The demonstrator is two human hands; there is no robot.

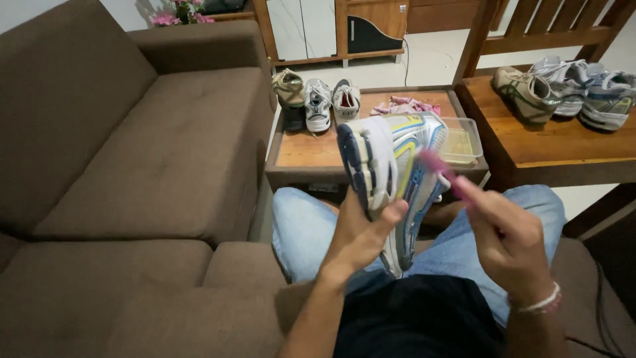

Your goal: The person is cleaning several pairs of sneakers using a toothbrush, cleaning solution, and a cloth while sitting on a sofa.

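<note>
Sneaker (pixel 397 166), white with blue and yellow panels, held upright above the lap, sole turned leftward; left hand (pixel 361 235) wrapped round its heel end, thumb pressed across the sole edge, fingers closed behind the upper; right hand (pixel 507 235) closed in a pinch on a pink brush (pixel 442 171), whose head meets the shoe's side panel near the blue trim; a pale bracelet (pixel 543 303) sits on the right wrist.

Progress, as judged: scrubbing appears under way on this one shoe's side; no foam or wet patch can be made out, so how much of it is cleaned cannot be told.

Beyond the knees: low wooden table (pixel 305 152) bearing a clear plastic tub (pixel 464 142) of yellowish liquid, just behind the shoe; a pink cloth (pixel 405 105) lying farther back; three shoes (pixel 317 101) standing in a row at the far left corner, seemingly awaiting attention.

Right, farther: wooden bench (pixel 563 142) carrying several more sneakers (pixel 563 89), grey and white, side by side; condition not discernible.

Left: brown sofa (pixel 132 166); pink flowers (pixel 179 13) at the far wall.
</note>
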